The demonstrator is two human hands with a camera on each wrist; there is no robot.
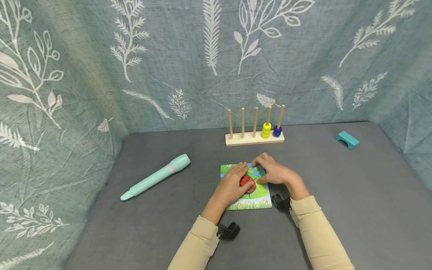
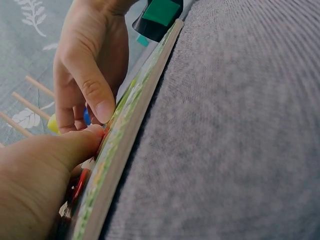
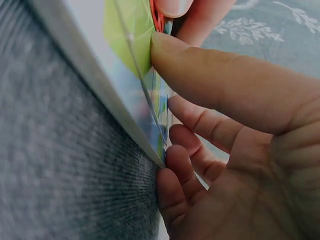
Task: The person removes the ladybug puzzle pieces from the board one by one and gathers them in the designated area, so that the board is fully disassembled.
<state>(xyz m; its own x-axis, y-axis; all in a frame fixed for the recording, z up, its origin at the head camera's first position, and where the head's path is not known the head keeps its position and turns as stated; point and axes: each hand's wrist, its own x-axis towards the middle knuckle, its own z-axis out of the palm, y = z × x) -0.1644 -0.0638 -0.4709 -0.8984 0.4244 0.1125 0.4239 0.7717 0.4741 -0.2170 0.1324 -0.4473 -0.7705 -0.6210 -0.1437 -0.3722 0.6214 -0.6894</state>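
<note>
A square picture puzzle (image 1: 248, 204) with a red ladybug (image 1: 247, 183) on green leaves lies flat on the grey table. My left hand (image 1: 233, 183) rests over its left half, fingers reaching toward the top edge, thumb on the ladybug. From the right, my right hand (image 1: 274, 170) touches the upper right part with bent fingertips, its thumb near the ladybug. In the right wrist view, the right thumb (image 3: 200, 67) lies on the green picture surface, while the other fingers meet the board's edge. The left thumb (image 2: 80, 145) touches a red part in the left wrist view; its other fingers are mostly hidden.
Behind the puzzle stands a wooden peg rack (image 1: 249, 140) with yellow rings (image 1: 266, 130) and dark blue rings (image 1: 277, 131). A mint-green pen-shaped object (image 1: 155, 177) lies left. A teal arch block (image 1: 348, 140) sits at the back right. Patterned cloth (image 1: 189, 67) hangs behind.
</note>
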